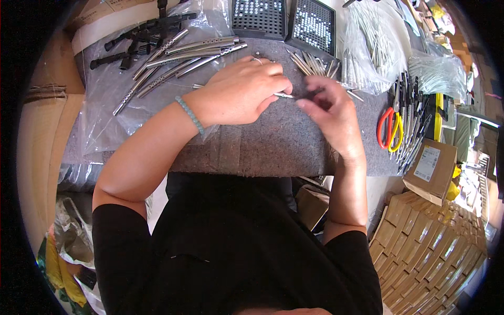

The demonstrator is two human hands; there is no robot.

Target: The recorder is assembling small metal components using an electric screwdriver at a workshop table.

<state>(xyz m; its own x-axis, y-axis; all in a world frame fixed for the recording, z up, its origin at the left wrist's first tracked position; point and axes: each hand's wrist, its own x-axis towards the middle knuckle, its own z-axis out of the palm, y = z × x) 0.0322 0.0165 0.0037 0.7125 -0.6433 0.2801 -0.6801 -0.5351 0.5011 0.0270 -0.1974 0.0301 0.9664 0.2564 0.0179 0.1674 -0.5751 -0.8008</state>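
My left hand (239, 89), with a beaded bracelet at the wrist, is closed over a thin silver metal rod (284, 95). The rod's tip pokes out past the thumb and forefinger; the rest is mostly hidden under the palm. Just right of that tip, my right hand (336, 113) is held above the grey mat with thumb and fingers apart. Its fingers are slightly blurred, and a dark gap shows between them. A loose pile of thin metal rods (314, 64) lies just beyond the right hand. Thicker shiny perforated tubes (181, 60) lie on clear plastic left of the left hand.
Two black hole trays (259, 20) with small silver parts stand at the back. Bagged thin rods (370, 47) lie back right. Orange-and-yellow-handled scissors (391, 128) rest among dark slim tools at right. Black fittings (144, 39) lie back left. A cardboard box (430, 170) stands at the mat's right.
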